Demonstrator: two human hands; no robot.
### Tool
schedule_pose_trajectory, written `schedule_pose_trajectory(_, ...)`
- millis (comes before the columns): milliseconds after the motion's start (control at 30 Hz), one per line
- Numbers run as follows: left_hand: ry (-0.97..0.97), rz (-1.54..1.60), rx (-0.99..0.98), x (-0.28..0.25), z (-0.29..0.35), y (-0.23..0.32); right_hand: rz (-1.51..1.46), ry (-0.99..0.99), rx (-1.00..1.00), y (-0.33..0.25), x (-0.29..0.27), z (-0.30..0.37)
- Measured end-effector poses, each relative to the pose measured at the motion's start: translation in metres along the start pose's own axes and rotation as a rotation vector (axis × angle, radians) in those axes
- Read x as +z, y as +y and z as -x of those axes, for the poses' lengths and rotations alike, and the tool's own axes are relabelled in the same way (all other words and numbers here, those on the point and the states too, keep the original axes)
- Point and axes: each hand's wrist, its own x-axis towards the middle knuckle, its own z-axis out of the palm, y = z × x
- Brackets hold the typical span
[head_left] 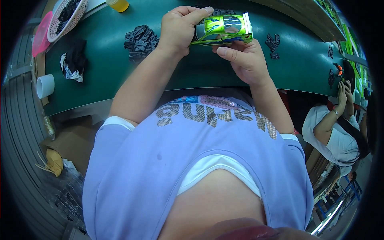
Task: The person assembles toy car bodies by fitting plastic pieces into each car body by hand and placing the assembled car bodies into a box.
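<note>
A bright green toy car body (216, 27) with dark windows, blue markings and a white rear spoiler is held between my two hands above the green table (120, 84). My left hand (178, 30) is closed on its front end, the thumb and forefinger pinched at the far side. Under the rear end, my right hand (244, 58) grips the near side with thumb and fingers. The fingertips of both hands are partly hidden behind the body. A heap of flat black plastic parts (141, 42) lies left of my left hand. Several more black parts (273, 46) lie right of my right hand.
At the far left stand a pale basket of black parts (76, 24), a pink lid-like piece (41, 34), a black-and-white cloth (74, 60) and a white cup (45, 86). A yellow container (117, 5) stands at the back. Another person (336, 124) works at the right, beside a shelf edge (304, 18).
</note>
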Motion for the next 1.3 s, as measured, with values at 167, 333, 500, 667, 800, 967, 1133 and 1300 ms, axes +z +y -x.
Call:
schedule_pose_trajectory(167,-0.018,-0.022,-0.008,0.001,-0.001,0.002,0.076,-0.009,0.031,-0.002,-0.003,0.000)
schedule_pose_trajectory(333,-0.067,-0.111,-0.009,0.003,0.003,-0.002,-0.057,0.044,0.001,0.010,-0.003,0.002)
schedule_pose_trajectory(500,-0.004,-0.148,0.018,0.005,0.001,0.002,0.052,0.122,-0.050,0.010,0.000,0.002)
schedule_pose_trajectory(667,-0.017,-0.151,0.065,0.004,0.001,-0.004,0.249,0.030,0.009,-0.001,-0.011,0.004)
schedule_pose_trajectory(800,-0.045,-0.200,0.027,0.007,0.004,0.002,0.264,-0.023,0.084,-0.006,-0.013,0.008)
schedule_pose_trajectory(967,-0.071,-0.189,0.029,0.002,0.001,0.000,0.110,0.043,0.103,-0.004,-0.003,0.012)
schedule_pose_trajectory(1133,0.034,-0.189,0.067,0.000,-0.001,-0.007,0.635,0.356,-0.010,-0.013,-0.015,0.027)
schedule_pose_trajectory(1300,0.074,-0.191,0.133,0.000,-0.002,-0.008,1.061,0.202,-0.504,-0.012,0.013,0.020)
